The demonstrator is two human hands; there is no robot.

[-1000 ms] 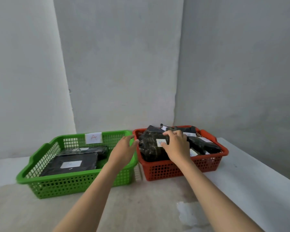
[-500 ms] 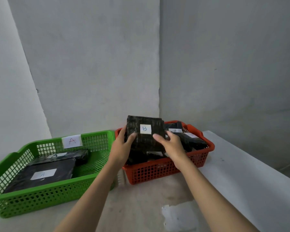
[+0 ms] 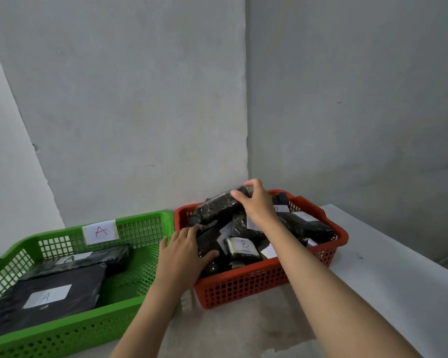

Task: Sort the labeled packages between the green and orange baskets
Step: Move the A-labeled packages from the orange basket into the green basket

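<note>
Fingers [image 3: 243, 196] of right hand [image 3: 258, 205] curled round black package [image 3: 217, 208], now tipped at back of orange basket [image 3: 243, 285]; half a second ago held upright, B shown. Left hand [image 3: 184, 251] fingers pinching another package [image 3: 207, 244]. Green basket [image 3: 62, 337] untouched: B judged sorted.

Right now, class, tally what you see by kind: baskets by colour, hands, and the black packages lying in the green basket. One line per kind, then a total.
Green basket: 1
Orange basket: 1
Hands: 2, the left hand and the right hand
Black packages in the green basket: 2, the front package and the back package
Total: 6
</note>
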